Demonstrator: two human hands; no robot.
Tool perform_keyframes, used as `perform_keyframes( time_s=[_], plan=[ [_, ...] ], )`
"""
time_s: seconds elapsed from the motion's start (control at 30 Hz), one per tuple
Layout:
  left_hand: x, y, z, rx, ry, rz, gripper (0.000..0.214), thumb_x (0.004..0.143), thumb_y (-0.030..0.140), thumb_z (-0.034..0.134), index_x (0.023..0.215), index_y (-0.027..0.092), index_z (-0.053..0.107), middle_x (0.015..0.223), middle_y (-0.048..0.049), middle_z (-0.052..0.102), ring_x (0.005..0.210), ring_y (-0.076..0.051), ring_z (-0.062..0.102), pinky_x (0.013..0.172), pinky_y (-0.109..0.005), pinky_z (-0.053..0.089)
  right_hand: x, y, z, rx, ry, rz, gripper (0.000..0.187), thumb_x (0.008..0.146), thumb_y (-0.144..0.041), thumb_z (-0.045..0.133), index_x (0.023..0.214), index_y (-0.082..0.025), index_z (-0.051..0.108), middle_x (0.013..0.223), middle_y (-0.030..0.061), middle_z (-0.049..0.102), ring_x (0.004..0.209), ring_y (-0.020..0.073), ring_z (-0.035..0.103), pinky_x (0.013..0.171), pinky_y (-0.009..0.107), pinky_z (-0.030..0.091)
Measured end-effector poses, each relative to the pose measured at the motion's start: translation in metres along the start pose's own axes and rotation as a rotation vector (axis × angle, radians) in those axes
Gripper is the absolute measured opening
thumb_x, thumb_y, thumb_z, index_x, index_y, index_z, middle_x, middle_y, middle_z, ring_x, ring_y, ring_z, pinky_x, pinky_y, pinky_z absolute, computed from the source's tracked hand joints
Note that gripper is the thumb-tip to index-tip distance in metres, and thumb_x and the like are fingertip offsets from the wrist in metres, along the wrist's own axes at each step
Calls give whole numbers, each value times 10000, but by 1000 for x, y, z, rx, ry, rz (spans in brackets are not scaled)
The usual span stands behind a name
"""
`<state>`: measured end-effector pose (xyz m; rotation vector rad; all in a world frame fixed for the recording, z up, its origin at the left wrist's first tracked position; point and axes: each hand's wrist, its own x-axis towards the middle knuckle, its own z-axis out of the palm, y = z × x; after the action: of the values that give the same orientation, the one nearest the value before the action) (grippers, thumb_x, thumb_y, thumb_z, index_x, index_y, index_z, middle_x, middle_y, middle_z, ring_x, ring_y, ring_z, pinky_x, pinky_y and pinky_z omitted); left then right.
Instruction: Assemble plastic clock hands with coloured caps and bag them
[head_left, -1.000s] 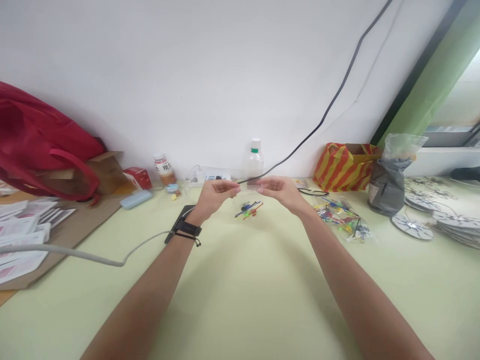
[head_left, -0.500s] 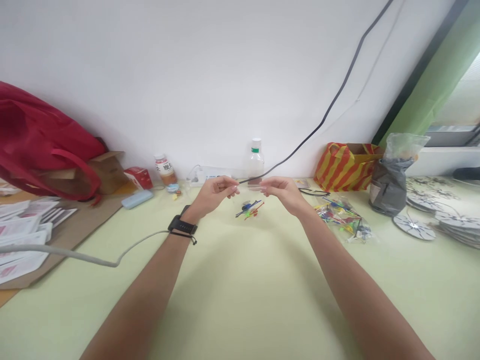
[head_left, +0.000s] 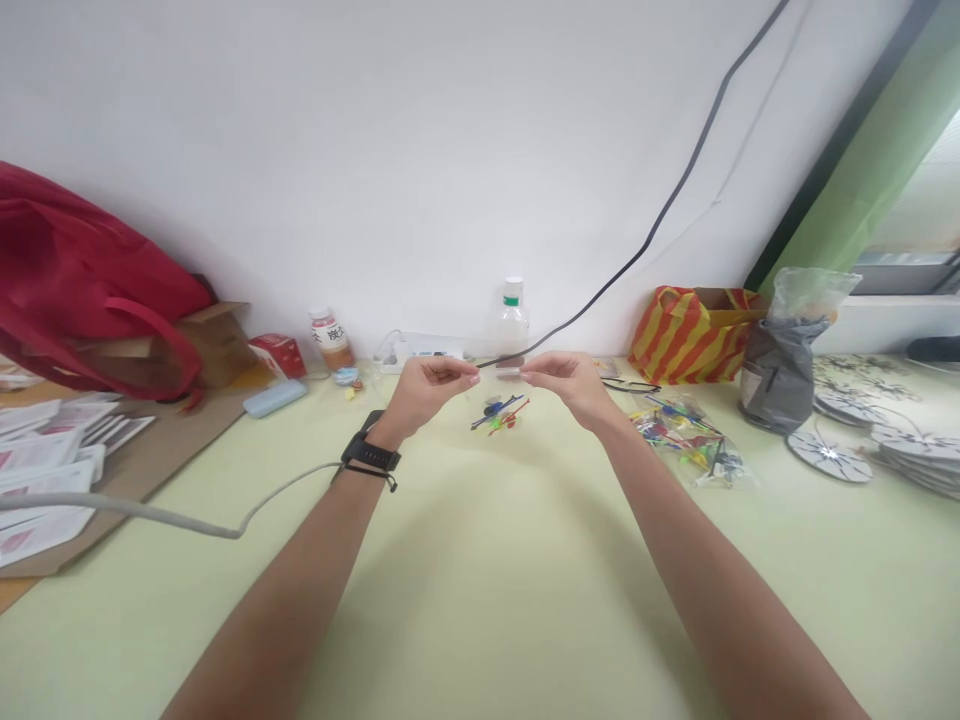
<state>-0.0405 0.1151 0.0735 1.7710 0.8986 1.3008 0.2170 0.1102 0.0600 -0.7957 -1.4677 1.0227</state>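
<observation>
Both my arms reach forward over a pale green table (head_left: 480, 580). My left hand (head_left: 429, 386), with a black watch on its wrist, and my right hand (head_left: 568, 380) pinch the two top corners of a small clear plastic bag (head_left: 501, 400). The bag hangs between them just above the table and holds several small coloured sticks in blue, green, red and orange. Fingers of both hands are closed on the bag's upper edge.
A pile of clear bags with coloured pieces (head_left: 686, 435) lies right of my right hand. Further right stand a grey bagged bundle (head_left: 776, 370), a striped bag (head_left: 686, 335) and patterned discs (head_left: 832, 452). A bottle (head_left: 511, 318), a power strip (head_left: 420, 350), a red bag (head_left: 82, 290) and a grey cable (head_left: 187, 515) lie behind and left.
My hands have stayed almost in place, holding the little bag. The left wrist shifted slightly and the bag's contents swung a little.
</observation>
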Motion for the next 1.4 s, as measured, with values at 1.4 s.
perform_keyframes(
  time_s=[1.4],
  plan=[
    [3, 10, -7, 40, -35, 24, 301, 761, 385, 865, 968, 168, 840, 896, -107, 794, 776, -193, 688, 746, -318, 560, -3, -13, 4, 2, -8, -66, 221, 720, -378, 876, 882, -231, 844, 882, 63, 813, 866, 251, 748, 852, 401, 576]
  ],
)
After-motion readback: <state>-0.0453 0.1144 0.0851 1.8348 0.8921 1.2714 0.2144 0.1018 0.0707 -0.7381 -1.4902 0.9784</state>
